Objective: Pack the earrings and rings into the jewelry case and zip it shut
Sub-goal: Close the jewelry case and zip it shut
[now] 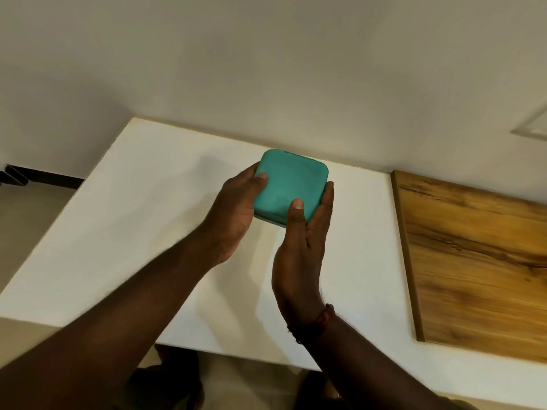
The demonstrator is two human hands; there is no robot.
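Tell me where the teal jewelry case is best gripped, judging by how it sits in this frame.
By its two opposite side walls, coming in from left and right. The jewelry case is a flat, rounded square and looks closed, so its broad top gives nothing to pinch. The left hand and right hand already clasp it that way, thumbs on top, fingers wrapped round the edge.

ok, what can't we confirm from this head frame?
- Zipper state of the teal jewelry case: head view; the side seam is blurred and partly covered by the left hand and right hand.
- Earrings and rings: none visible; the closed lid hides any contents.
- Whether the case rests on the white table or is lifted: underside hidden.
- Wooden board: cut off by the right edge.
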